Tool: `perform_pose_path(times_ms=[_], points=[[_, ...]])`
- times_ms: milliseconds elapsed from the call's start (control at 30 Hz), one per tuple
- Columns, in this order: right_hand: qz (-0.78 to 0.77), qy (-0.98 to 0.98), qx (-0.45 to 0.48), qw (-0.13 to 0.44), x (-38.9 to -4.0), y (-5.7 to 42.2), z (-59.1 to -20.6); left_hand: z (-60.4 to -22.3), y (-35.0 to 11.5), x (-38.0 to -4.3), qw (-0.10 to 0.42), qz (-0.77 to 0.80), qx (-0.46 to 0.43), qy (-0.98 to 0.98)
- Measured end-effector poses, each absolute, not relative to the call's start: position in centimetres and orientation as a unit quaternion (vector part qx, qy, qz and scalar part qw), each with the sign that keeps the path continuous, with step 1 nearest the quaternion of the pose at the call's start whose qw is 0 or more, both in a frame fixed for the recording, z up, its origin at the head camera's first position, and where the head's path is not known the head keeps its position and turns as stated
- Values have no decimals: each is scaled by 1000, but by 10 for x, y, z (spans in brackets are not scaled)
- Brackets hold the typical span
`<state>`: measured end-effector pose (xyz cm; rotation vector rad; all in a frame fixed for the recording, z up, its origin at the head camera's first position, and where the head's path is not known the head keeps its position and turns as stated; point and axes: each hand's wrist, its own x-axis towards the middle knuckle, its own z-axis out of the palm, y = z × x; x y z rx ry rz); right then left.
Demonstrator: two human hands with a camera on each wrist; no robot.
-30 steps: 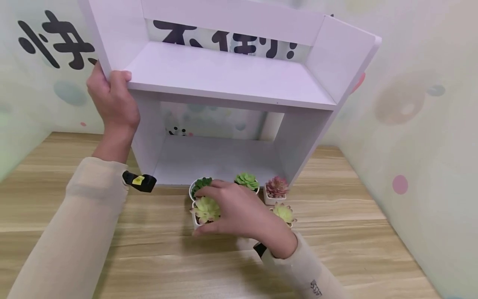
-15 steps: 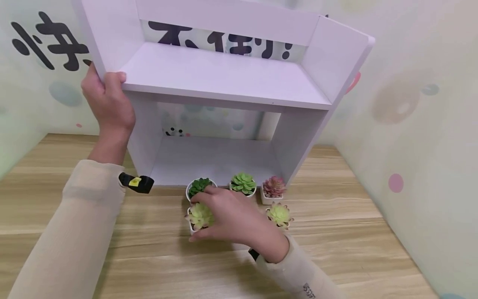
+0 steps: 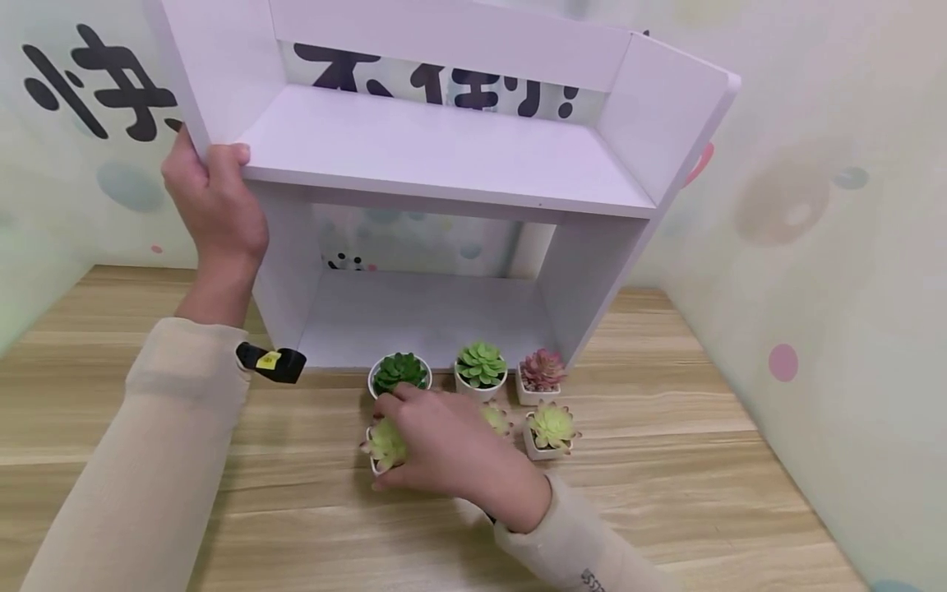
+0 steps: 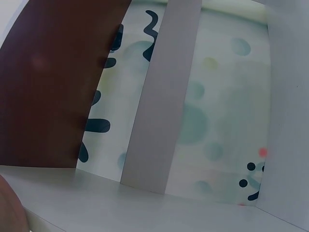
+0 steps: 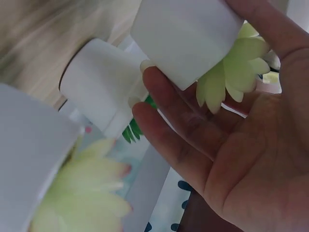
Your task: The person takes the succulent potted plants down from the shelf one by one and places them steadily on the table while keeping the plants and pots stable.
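Observation:
My left hand (image 3: 222,201) grips the left side panel of a white two-tier desktop shelf (image 3: 444,144), thumb on its front. In front of the shelf, my right hand (image 3: 451,440) holds a small yellow-green potted succulent (image 3: 386,448) between thumb and fingers. Its white square pot (image 5: 188,38) shows within the grasp in the right wrist view. Just behind it stands a dark green succulent (image 3: 403,370) in a round white pot. Another yellow-green succulent (image 3: 496,418) is mostly hidden by the right hand. Only a sliver of the left hand shows in the left wrist view.
A green succulent (image 3: 481,366) and a red succulent (image 3: 542,372) stand by the shelf's front edge. Nearer, to the right, sits a yellow-green succulent (image 3: 551,429) in a square pot. Everything rests on a wood-grain table (image 3: 703,460) against patterned walls (image 3: 829,271).
My right hand has drawn the yellow-green succulent slightly toward me, away from the dark green one. Another yellow-green succulent now shows behind the hand. The left hand keeps its grip on the shelf.

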<state>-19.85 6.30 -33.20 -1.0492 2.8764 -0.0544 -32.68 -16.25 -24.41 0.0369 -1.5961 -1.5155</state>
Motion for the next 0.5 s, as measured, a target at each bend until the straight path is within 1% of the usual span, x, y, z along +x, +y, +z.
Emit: perform_pose_path(times_ms=[267, 500], points=[[19, 935, -349, 55, -196, 52, -341, -245, -162, -327, 454, -618, 15, -641], [44, 935, -349, 42, -195, 48, -346, -244, -162, -327, 455, -616, 15, -643]])
